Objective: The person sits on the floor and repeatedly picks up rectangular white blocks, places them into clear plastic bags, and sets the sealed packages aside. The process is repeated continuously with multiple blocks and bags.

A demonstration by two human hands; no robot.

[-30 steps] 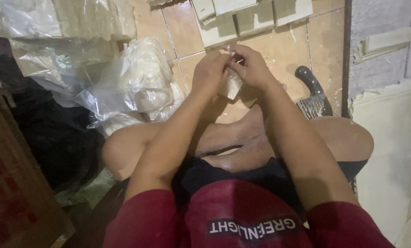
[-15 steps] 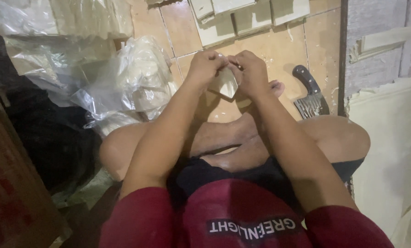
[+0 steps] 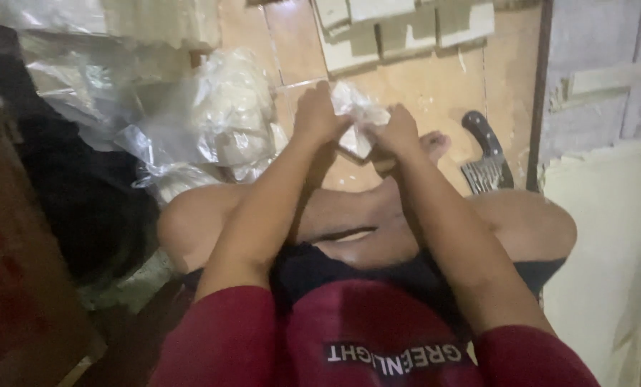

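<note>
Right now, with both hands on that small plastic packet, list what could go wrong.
1. The thin clear plastic packet, pinched between the left hand and right hand, could tear or spill.
2. The dark-handled serrated metal tool lies on the tiled floor close to the bare foot; a shift might scrape it.
</note>
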